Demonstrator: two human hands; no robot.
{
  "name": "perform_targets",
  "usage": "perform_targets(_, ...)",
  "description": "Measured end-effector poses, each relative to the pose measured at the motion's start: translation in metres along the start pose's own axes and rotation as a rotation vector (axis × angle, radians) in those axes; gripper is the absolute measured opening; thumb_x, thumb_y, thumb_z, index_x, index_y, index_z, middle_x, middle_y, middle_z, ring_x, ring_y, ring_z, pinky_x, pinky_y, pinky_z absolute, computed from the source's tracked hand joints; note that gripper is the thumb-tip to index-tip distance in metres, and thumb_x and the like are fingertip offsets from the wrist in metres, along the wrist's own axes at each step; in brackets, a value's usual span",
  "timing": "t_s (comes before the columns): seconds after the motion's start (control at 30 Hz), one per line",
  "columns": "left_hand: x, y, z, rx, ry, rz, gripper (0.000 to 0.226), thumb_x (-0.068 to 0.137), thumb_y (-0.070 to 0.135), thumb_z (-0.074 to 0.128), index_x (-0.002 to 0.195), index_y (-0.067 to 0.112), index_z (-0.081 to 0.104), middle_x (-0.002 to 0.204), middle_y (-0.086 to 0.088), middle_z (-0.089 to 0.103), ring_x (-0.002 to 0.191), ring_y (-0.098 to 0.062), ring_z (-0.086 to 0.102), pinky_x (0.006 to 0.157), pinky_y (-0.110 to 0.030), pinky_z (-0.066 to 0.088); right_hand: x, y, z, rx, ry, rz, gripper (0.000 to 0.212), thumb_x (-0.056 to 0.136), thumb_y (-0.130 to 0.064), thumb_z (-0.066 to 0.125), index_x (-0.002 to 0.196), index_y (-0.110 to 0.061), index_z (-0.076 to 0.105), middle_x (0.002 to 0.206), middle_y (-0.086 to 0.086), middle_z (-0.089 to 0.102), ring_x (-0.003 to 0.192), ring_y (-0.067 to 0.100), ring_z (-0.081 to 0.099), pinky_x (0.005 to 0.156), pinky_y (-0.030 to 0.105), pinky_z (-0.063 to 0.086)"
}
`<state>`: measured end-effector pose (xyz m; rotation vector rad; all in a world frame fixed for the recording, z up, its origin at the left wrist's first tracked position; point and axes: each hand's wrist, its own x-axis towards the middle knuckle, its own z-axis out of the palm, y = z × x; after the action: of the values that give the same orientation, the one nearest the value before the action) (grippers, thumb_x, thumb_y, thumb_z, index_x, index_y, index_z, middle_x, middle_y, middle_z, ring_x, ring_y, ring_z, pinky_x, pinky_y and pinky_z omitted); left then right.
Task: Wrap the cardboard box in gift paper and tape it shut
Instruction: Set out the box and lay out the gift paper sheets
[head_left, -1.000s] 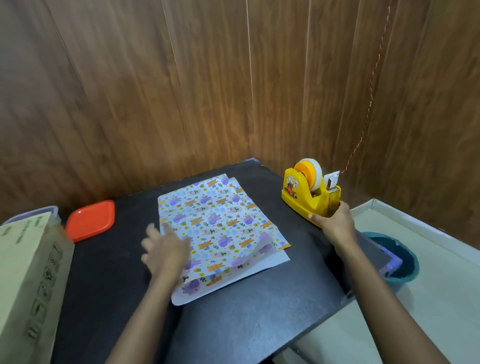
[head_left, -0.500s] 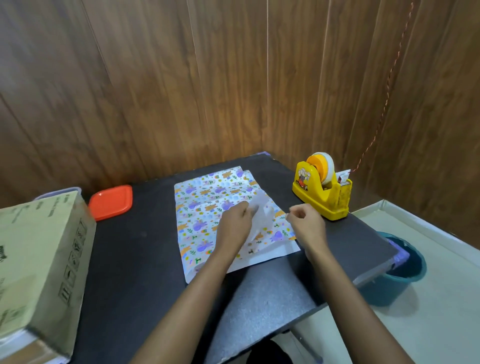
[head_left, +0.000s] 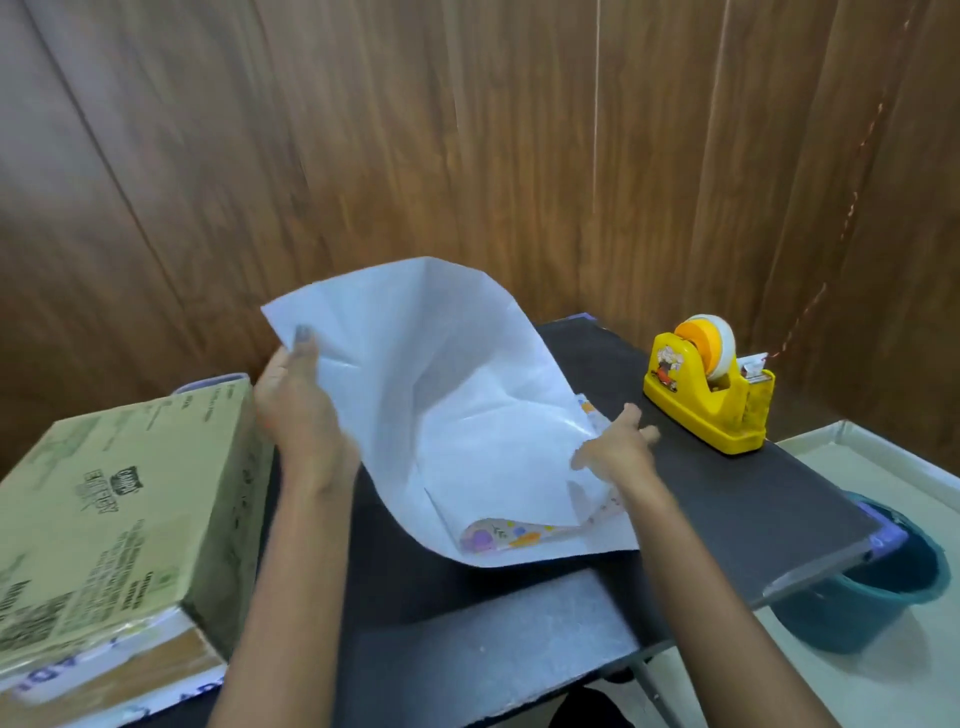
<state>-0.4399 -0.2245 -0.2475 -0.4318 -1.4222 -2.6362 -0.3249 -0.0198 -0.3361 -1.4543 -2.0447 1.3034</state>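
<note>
two hands: well apart, one at each side of the gift paper (head_left: 441, 395).
left hand (head_left: 301, 410): grips the sheet's raised left edge, thumb on the white face, fingers behind.
right hand (head_left: 618, 452): low at the sheet's right edge, fingers fairly straight; pinching or only touching, cannot tell.
gift paper: lifted and curved, white underside to the camera, print showing only at a fold by the near edge, which lies on the table (head_left: 727, 499).
cardboard box (head_left: 119, 499): unwrapped, on the table's left end, just beside the left forearm.
tape dispenser (head_left: 706, 400): yellow, upright at the table's far right, apart from the right hand.
bucket (head_left: 872, 603): teal, on the floor under the table's right corner.
</note>
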Motion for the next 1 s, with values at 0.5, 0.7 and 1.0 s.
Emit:
perform_targets(0.5, 0.024, 0.019, -0.096, -0.051, 0.292, -0.007, 0.011, 0.091, 0.021, 0.06, 0.094, 0.013, 0.068, 0.104, -0.003, 0.07, 0.105, -0.025, 0.064, 0.097, -0.046, 0.048, -0.027, -0.085, -0.008, 0.023, -0.413, -0.173, 0.037, 0.091, -0.027, 0.061, 0.109, 0.002, 0.045, 0.077, 0.027, 0.062, 0.059, 0.029, 0.062, 0.057, 0.033, 0.054)
perform_targets(0.7, 0.014, 0.022, -0.085, -0.092, 0.327, 0.007, 0.014, 0.092, 0.016, 0.059, 0.079, 0.015, 0.065, 0.07, 0.01, 0.07, 0.083, -0.018, 0.065, 0.093, -0.044, 0.051, -0.061, -0.038, 0.079, 0.085, -0.71, -0.045, 0.055, 0.081, -0.026, 0.074, 0.12, -0.007, 0.041, 0.082, 0.021, 0.056, 0.055, 0.026, 0.058, 0.047, 0.03, 0.055)
perform_targets(1.0, 0.019, 0.025, -0.109, -0.172, 0.409, 0.02, 0.011, 0.091, 0.019, 0.06, 0.083, 0.017, 0.067, 0.087, 0.002, 0.071, 0.102, -0.027, 0.065, 0.093, -0.047, 0.05, -0.022, -0.066, 0.06, 0.585, -0.071, -0.223, 0.039, 0.069, -0.021, 0.07, 0.102, -0.01, 0.053, 0.09, 0.012, 0.058, 0.073, 0.024, 0.059, 0.055, 0.027, 0.044)
